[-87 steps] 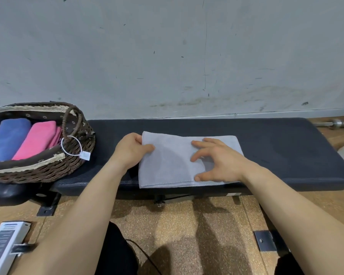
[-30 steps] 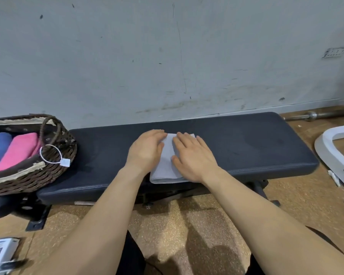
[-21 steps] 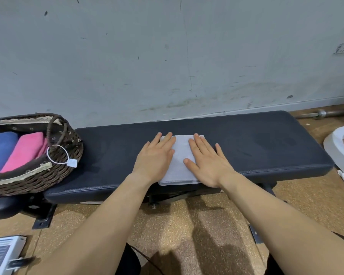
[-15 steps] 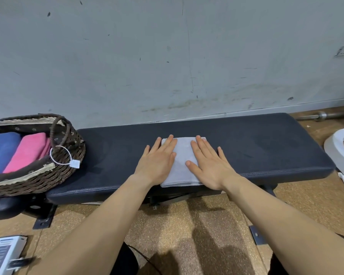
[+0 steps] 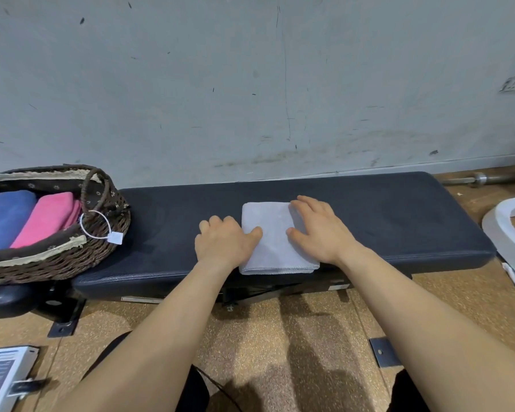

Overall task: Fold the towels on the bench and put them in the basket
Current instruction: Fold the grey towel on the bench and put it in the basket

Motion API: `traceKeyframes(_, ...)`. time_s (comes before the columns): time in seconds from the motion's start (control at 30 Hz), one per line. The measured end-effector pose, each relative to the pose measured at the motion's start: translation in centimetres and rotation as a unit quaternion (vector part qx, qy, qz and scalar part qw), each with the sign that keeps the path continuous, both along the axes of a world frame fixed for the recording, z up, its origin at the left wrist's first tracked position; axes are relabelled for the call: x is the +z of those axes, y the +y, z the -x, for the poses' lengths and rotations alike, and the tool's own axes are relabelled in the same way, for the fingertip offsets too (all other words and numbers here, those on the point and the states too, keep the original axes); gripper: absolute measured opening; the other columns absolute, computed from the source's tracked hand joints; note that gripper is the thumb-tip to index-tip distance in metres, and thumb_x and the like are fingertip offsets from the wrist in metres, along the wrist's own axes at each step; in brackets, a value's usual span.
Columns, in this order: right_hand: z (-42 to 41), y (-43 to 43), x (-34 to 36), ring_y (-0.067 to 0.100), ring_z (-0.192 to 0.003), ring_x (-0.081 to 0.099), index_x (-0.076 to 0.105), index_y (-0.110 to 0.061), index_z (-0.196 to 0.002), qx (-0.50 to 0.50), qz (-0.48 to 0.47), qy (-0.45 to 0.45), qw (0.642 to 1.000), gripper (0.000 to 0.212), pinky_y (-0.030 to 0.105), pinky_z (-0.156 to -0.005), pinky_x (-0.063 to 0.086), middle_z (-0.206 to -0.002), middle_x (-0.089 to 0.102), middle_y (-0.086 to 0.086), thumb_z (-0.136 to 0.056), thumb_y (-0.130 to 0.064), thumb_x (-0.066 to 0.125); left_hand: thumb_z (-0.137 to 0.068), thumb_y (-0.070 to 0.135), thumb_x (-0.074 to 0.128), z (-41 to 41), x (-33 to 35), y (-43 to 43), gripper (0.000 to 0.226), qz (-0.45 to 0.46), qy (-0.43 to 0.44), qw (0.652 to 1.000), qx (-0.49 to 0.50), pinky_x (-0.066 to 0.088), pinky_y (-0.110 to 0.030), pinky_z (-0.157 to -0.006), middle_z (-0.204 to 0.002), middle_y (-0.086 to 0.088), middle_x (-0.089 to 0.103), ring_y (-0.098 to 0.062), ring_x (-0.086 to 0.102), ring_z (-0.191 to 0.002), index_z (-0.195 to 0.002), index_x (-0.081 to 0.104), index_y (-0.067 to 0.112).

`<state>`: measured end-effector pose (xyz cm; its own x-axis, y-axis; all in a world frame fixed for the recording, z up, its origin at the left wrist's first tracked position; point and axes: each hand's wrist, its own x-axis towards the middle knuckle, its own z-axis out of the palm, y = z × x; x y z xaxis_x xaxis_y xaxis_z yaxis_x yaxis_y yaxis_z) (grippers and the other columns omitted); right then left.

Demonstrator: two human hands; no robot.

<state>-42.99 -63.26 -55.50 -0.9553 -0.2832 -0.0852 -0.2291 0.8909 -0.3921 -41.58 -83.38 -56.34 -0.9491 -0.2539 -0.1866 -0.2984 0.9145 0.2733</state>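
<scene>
A grey towel, folded into a small rectangle, lies near the front edge of the dark padded bench. My left hand is at its left edge, fingers curled down beside it and thumb on top. On the right side of the towel, my right hand has its thumb on top and its fingers bent over the edge. The wicker basket stands at the bench's left end. It holds a folded blue towel and a folded pink towel side by side.
A grey wall runs close behind the bench. A barbell bar lies on the floor at far right, next to a white frame. A white device lies on the floor at lower left. A paper tag hangs from the basket handle.
The towel was folded from a wide rectangle to a small one. Both hands, flat on top half a second ago, have slid apart to its left and right edges and curled.
</scene>
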Motion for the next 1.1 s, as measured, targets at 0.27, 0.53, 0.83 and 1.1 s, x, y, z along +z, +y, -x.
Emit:
traceKeyframes(0.27,2.3,0.2,1.4,0.018,-0.148,0.016,0.023,-0.027,-0.157,-0.021,0.134,-0.046,0.990,0.085,0.038,-0.116,0.027,-0.161,0.024,-0.005,-0.083,-0.029,0.065,-0.091,0.037,0.066,0.2,2.7,-0.9,0.025,-0.369,0.021,0.927,-0.061,0.052,-0.033,-0.073,-0.094,-0.003,0.067,-0.019,0.066,-0.088,-0.103,0.049,0.023)
traceKeyframes(0.53,3.7,0.2,1.9,0.013,-0.086,0.068,0.065,-0.016,-0.121,0.005,0.265,-0.260,0.928,0.037,0.015,-0.070,0.048,-0.103,0.075,0.009,-0.086,-0.020,0.077,-0.088,0.028,0.074,0.9,4.3,-5.1,0.017,-0.459,-0.019,0.880,-0.122,0.053,-0.026,-0.082,-0.093,-0.005,0.077,-0.015,0.073,-0.089,-0.105,0.073,0.025)
traceKeyframes(0.83,4.0,-0.1,1.2,0.009,-0.052,0.047,0.067,-0.012,-0.085,-0.061,0.263,-0.302,0.914,0.013,0.023,-0.051,0.041,-0.076,0.065,0.005,-0.082,-0.010,0.080,-0.073,0.040,0.085,1.8,3.0,-7.7,0.038,-0.333,-0.107,0.936,-0.025,0.037,-0.027,-0.061,-0.076,0.002,0.064,-0.016,0.049,-0.071,-0.090,0.075,0.007)
traceKeyframes(1.1,4.3,0.0,1.2,0.008,-0.049,0.050,0.067,-0.001,-0.107,-0.160,0.373,-0.295,0.865,0.026,0.020,-0.044,0.042,-0.066,0.060,0.004,-0.082,-0.002,0.076,-0.089,0.024,0.074,1.9,2.7,-5.7,0.023,-0.402,-0.001,0.915,0.036,0.035,-0.017,-0.038,-0.095,-0.005,0.074,-0.016,0.068,-0.055,-0.106,0.062,0.013)
